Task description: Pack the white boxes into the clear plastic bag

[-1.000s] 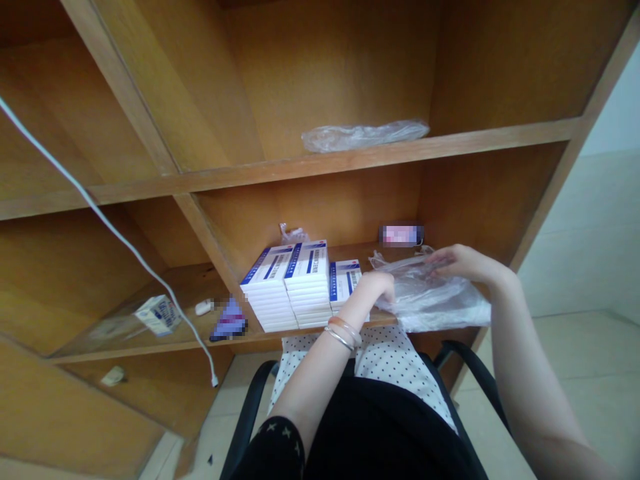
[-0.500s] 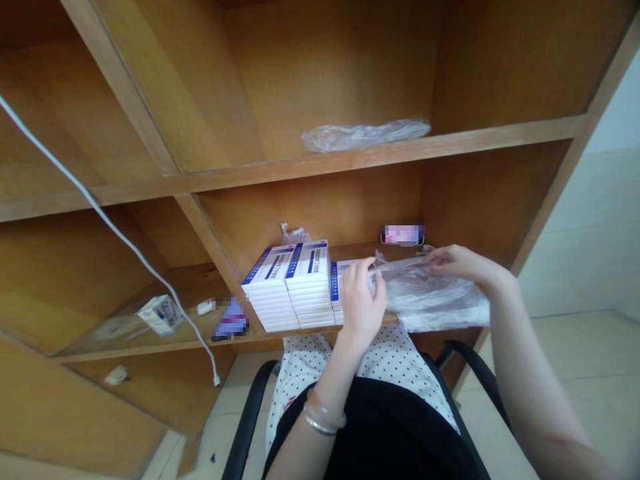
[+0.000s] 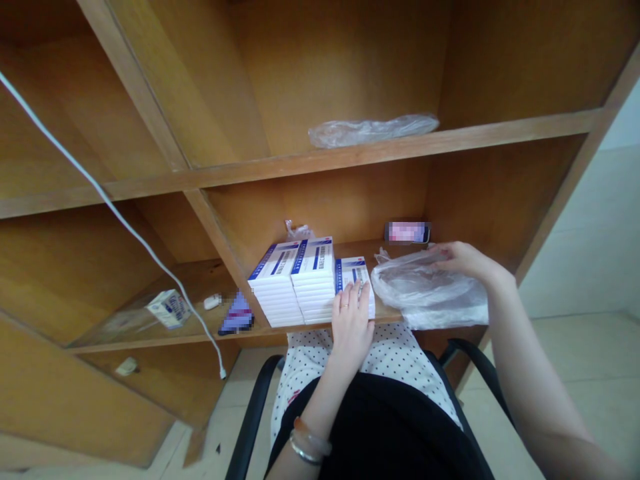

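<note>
Left hand (image 3: 351, 325): open, moved off plastic bag (image 3: 425, 287) onto box stack (image 3: 354, 280) | right hand (image 3: 463, 261): open on bag

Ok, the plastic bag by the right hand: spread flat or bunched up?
Bunched up: the plastic bag lies in a puffy, crumpled heap beneath the right hand.

Smooth varnished wood on the shelves (image 3: 320, 160), honey-coloured with a soft sheen. White card on the boxes (image 3: 315, 280), smooth and faintly glossy, with blue print. Thin clear plastic on the bag (image 3: 425, 287), crinkled and shiny. Smooth white rubbery sheathing on the cable (image 3: 115, 213). Polished silvery metal on the bangle (image 3: 304, 453). Matt black plastic on the chair arm (image 3: 253, 407). Soft matt polka-dot cloth (image 3: 395, 350) in white and black. Pale, dull, smooth floor tiles (image 3: 575, 353).
</note>
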Demonstrator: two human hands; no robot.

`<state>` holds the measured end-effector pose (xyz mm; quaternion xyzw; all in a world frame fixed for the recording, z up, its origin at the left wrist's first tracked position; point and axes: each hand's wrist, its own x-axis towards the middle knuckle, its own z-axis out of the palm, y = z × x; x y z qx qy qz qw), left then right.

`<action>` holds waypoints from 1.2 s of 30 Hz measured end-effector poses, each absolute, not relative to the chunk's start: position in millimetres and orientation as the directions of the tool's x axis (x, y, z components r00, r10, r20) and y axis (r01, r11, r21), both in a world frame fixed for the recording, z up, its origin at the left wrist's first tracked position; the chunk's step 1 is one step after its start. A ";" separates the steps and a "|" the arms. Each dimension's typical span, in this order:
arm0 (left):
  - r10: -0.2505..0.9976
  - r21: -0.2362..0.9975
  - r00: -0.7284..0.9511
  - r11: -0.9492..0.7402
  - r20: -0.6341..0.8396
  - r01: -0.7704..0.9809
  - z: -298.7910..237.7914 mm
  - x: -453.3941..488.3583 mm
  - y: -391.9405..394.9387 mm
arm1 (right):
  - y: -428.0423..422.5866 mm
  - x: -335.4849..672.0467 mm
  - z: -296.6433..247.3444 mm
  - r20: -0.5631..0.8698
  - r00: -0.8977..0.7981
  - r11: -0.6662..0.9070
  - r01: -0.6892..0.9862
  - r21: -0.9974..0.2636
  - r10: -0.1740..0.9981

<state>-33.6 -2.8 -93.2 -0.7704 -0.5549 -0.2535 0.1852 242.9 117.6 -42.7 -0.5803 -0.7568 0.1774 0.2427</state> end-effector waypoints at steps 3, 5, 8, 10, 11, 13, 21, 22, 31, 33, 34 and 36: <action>0.754 -0.014 0.245 -0.298 0.609 0.954 -94.9 -33.3 -3.9 | 118.2 247.0 -43.5 0.143 -0.180 0.230 0.797 -0.559 0.973; 0.741 -0.014 0.233 -0.289 0.630 0.957 -98.6 -32.9 -5.6 | 117.8 247.4 -43.0 0.137 -0.173 0.220 0.803 -0.553 0.975; 0.715 0.001 0.216 -0.290 0.665 0.957 -107.7 -32.8 -10.5 | 118.1 246.4 -42.6 0.134 -0.161 0.209 0.816 -0.539 0.978; 0.684 0.018 0.196 -0.293 0.702 0.956 -115.3 -33.1 -13.9 | 118.3 245.6 -42.1 0.137 -0.166 0.214 0.820 -0.531 0.976; 0.661 0.030 0.184 -0.298 0.727 0.954 -118.9 -33.1 -15.3 | 118.1 245.2 -41.5 0.144 -0.174 0.224 0.817 -0.531 0.974; 0.610 0.066 0.153 -0.320 0.778 0.945 -124.9 -32.4 -17.1 | 116.0 243.4 -38.8 0.177 -0.195 0.260 0.803 -0.536 0.965; 0.508 0.231 -0.016 -0.364 0.861 0.902 -120.5 -17.4 -25.7 | 88.3 216.2 -11.8 0.253 -0.399 0.460 0.606 -0.649 0.881; 0.493 0.232 -0.021 -0.371 0.870 0.899 -117.1 -15.7 -27.8 | 84.8 212.3 -9.0 0.245 -0.435 0.476 0.569 -0.670 0.866; 0.271 0.139 -0.008 -0.468 0.962 0.873 -76.0 3.8 -39.3 | 55.7 183.5 -2.4 0.006 -0.682 0.306 0.320 -0.897 0.731; 0.244 0.104 0.019 -0.479 0.970 0.872 -70.4 9.5 -38.2 | 49.4 179.9 -1.3 0.000 -0.714 0.265 0.260 -0.929 0.701; 0.244 0.092 0.033 -0.482 0.969 0.872 -68.5 12.0 -37.0 | 47.3 179.3 -0.6 0.020 -0.720 0.265 0.229 -0.937 0.694; 0.266 0.072 0.071 -0.492 0.961 0.868 -66.1 15.9 -33.5 | 45.4 180.1 0.7 0.068 -0.712 0.277 0.182 -0.944 0.699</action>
